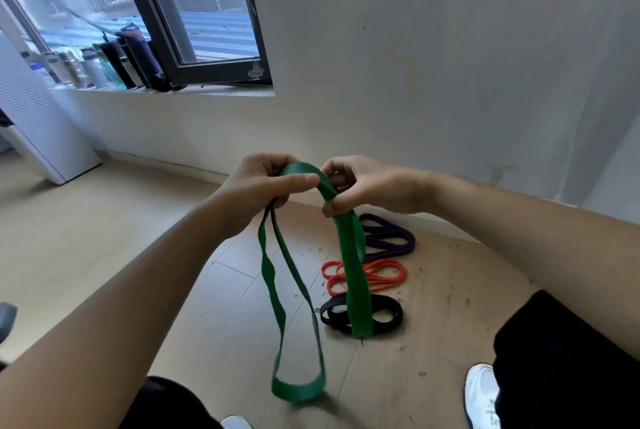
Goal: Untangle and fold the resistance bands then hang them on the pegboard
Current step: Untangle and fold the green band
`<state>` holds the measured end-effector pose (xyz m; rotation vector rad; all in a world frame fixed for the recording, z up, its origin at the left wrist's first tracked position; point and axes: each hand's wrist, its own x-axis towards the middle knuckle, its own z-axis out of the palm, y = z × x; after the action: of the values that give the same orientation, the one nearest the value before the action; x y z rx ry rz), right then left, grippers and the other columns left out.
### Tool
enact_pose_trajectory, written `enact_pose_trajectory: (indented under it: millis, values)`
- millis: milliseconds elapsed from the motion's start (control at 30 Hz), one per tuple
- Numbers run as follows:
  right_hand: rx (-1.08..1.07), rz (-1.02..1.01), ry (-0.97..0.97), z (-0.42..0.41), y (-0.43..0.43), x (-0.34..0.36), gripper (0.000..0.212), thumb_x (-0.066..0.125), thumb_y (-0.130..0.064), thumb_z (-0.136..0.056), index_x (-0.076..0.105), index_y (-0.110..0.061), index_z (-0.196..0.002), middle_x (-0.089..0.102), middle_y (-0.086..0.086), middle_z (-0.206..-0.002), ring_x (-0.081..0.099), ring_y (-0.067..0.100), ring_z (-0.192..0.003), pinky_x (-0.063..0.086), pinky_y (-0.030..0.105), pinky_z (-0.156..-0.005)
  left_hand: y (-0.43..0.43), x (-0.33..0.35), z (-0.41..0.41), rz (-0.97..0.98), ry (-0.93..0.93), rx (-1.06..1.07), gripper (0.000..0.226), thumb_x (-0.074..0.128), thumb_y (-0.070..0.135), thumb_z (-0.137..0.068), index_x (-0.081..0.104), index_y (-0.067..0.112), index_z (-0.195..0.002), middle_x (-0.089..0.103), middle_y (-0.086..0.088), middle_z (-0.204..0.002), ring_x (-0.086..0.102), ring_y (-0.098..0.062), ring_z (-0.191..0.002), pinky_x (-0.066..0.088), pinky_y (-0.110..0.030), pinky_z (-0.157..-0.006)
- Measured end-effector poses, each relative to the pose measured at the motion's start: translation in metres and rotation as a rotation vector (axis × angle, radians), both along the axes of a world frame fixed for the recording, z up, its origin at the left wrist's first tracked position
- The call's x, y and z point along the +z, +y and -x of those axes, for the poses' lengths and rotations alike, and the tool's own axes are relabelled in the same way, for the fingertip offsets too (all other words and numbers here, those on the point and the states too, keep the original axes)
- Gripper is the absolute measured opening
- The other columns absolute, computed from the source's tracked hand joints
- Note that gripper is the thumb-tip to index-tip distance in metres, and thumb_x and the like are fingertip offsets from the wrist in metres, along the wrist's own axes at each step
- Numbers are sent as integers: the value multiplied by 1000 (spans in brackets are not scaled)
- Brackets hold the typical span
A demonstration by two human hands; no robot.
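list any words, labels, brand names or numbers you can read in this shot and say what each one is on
No readable text anywhere in this view.
Green band held in both hands: no print visible.
Purple band, red band and black band on the floor: no markings visible.
Bottles on the window sill: any labels are too small and blurred to read.
Window frame corner: a pale mark, not legible.
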<state>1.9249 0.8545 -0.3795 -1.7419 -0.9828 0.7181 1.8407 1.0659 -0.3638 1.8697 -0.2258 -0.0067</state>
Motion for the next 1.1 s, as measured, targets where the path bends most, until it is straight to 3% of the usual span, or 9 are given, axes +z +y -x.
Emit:
enact_pose_trajectory:
  millis: [100, 200, 300, 433, 633, 700, 800, 933, 1100]
  values:
    - [37, 114, -70, 2, 1, -13, 31, 77, -8, -86, 61, 0, -112, 62, 13, -100, 65, 26, -96, 54, 48, -98, 2, -1, 1, 48, -41, 24, 12, 83, 25, -79, 73, 21, -74, 48, 5, -60, 40, -10, -53, 35, -21, -54]
    - [15, 93, -66, 3, 2, -13, 20, 73, -5, -89, 64, 1, -105, 61, 7, -91, 64, 17, -87, 57, 36, -85, 11, -2, 2, 69, -70, 73, 21, 83, 36, -72, 73, 18, -75, 45, 3, -58, 39, -11, -52, 35, -19, -52]
    - [-29, 43, -32, 0, 0, -6, 18, 70, -5, -91, 67, -3, -109, 62, 7, -95, 61, 13, -83, 53, 24, -76, 28, -3, 2, 33, -27, 60, 44, 89, 50, -63, 72, 13, -78, 48, 2, -60, 43, -12, -55, 40, -19, -54]
    - [-16, 106, -36, -2, -6, 0, 32, 71, -9, -91, 63, -11, -122, 65, 5, -98, 64, 14, -84, 54, 23, -75, 35, -6, 8, -162, 100, -60, 75, 89, 61, -55, 69, 2, -96, 58, -4, -69, 54, -17, -63, 49, -23, -63]
    - [31, 156, -15, 5, -1, 1, 59, 73, -7, -90, 46, -19, -142, 67, 2, -98, 69, 9, -80, 55, 22, -73, -1, -6, 7, -243, 87, -73, 49, 86, 48, -68, 70, 9, -93, 59, 2, -68, 54, -14, -59, 47, -25, -59]
    - [47, 129, 19, 5, -3, 1, 61, 75, -9, -89, 46, -18, -142, 69, 5, -102, 72, 15, -90, 58, 29, -81, -4, -3, 6, -210, 65, -46, 43, 85, 43, -72, 71, 9, -93, 56, 6, -65, 49, -9, -56, 41, -23, -56]
    - [75, 127, -5, -3, -9, 1, 53, 78, -15, -87, 54, -15, -134, 70, 7, -118, 68, 23, -112, 57, 38, -97, -1, 2, 6, -93, 18, 21, 35, 77, 35, -74, 71, 5, -92, 52, 8, -60, 42, -7, -54, 35, -21, -52]
    - [71, 200, 16, -15, -15, -17, 56, 81, -21, -83, 58, -21, -134, 65, 4, -130, 64, 25, -121, 54, 51, -102, 5, 3, 5, 23, -31, 132, 38, 80, 31, -73, 69, 1, -93, 48, 9, -56, 38, -7, -50, 33, -18, -48]
    - [28, 227, -32, -25, -14, -30, 32, 74, -8, -91, 68, -11, -122, 73, 12, -118, 71, 27, -110, 58, 43, -97, 11, 5, 4, 130, -85, 327, 43, 85, 41, -66, 70, 6, -87, 46, 8, -55, 36, -9, -49, 31, -19, -46]
